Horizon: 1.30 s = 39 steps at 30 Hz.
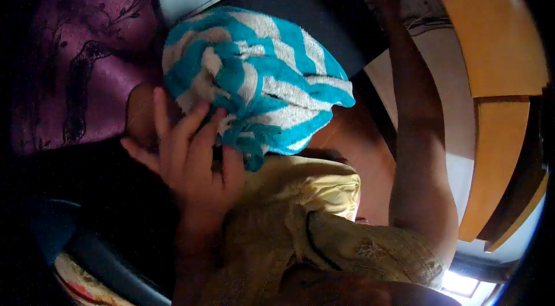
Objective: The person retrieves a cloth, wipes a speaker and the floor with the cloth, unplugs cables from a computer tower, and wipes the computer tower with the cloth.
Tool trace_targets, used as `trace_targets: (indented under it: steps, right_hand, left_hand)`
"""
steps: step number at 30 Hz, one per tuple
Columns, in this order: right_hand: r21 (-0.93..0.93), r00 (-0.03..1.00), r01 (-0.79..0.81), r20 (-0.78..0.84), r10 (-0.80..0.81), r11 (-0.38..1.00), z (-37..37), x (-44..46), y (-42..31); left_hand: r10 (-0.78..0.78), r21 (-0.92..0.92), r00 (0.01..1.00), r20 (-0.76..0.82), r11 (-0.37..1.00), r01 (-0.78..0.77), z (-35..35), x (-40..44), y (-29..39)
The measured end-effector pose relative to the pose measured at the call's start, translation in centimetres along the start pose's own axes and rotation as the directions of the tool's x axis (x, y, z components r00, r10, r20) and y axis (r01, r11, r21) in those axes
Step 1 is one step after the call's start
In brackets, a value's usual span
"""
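A turquoise and white striped towel [277, 80], bunched and twisted at its left side, sits in front of me above my lap. My left hand [196, 155] is raised at its lower left edge, back toward the camera, fingers spread apart. Its fingertips overlap the towel's twisted part, but I cannot tell whether they press on it. Under the towel's lower edge shows a pale yellow cloth [329, 187], against my tan shorts [381, 248]. My right hand is out of sight; a dark stretch of what may be an arm crosses the bottom edge.
A bare leg [419, 109] stretches upward on the right. Beyond it stands orange-brown wooden furniture [485, 22], with cables [428, 19] near the top. Purple patterned cloth [110, 74] fills the left. Behind the towel is a dark flat panel [341, 22]. Bright light enters at lower right.
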State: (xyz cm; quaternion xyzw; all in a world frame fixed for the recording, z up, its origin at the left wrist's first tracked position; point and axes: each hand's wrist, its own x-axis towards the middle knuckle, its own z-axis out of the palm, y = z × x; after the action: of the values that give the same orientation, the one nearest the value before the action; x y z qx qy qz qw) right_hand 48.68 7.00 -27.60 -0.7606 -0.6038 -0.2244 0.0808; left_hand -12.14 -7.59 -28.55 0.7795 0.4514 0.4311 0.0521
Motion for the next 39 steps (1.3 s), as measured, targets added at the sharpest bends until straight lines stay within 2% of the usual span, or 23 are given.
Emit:
trace_targets:
  steps: [1,2,3,4,5,8,12,31,39]
  right_hand:
    - [-0.097,0.997,0.064,-0.029,-0.067,0.993,0.0,0.0,1.0]
    - [-0.409,0.983,0.18,0.04,-0.179,0.895,0.2,0.1,2.1]
    - [-0.547,0.972,0.23,0.09,-0.216,0.805,0.4,0.8,3.3]
    - [-0.667,0.958,0.279,0.14,-0.252,0.691,1.1,1.5,5.3]
    - [-0.688,0.964,0.26,0.152,-0.217,0.677,0.8,2.1,6.6]
    - [-0.546,0.998,0.044,0.064,-0.011,0.836,-2.0,3.4,7.6]
    - [-0.416,0.997,-0.063,0.023,0.079,0.907,-3.9,5.2,7.3]
    - [-0.207,0.985,-0.112,0.105,0.136,0.972,-1.8,4.3,4.1]
    - [0.026,0.968,-0.122,0.223,0.113,0.992,0.8,-0.7,0.9]
  left_hand:
    - [-0.013,0.033,0.999,0.051,0.999,0.011,-0.5,0.3,0.3]
    - [-0.008,0.032,0.999,0.052,0.999,0.006,-0.9,0.5,0.5]
    - [-0.025,0.047,0.996,0.085,0.999,0.021,-1.2,0.7,0.8]
    - [-0.042,0.063,0.992,0.118,0.997,0.035,-1.4,0.8,0.9]
    - [-0.035,0.062,0.992,0.12,0.998,0.028,-1.5,0.9,1.0]
    - [-0.022,0.083,0.988,0.152,0.996,0.009,-1.3,0.8,0.6]
    - [0.012,0.085,0.989,0.149,0.996,-0.024,-1.1,0.3,0.1]
    - [-0.017,0.048,0.991,0.135,0.999,0.011,-0.6,-0.1,0.0]
    - [-0.006,0.04,0.992,0.128,0.999,0.001,-0.9,0.3,0.1]
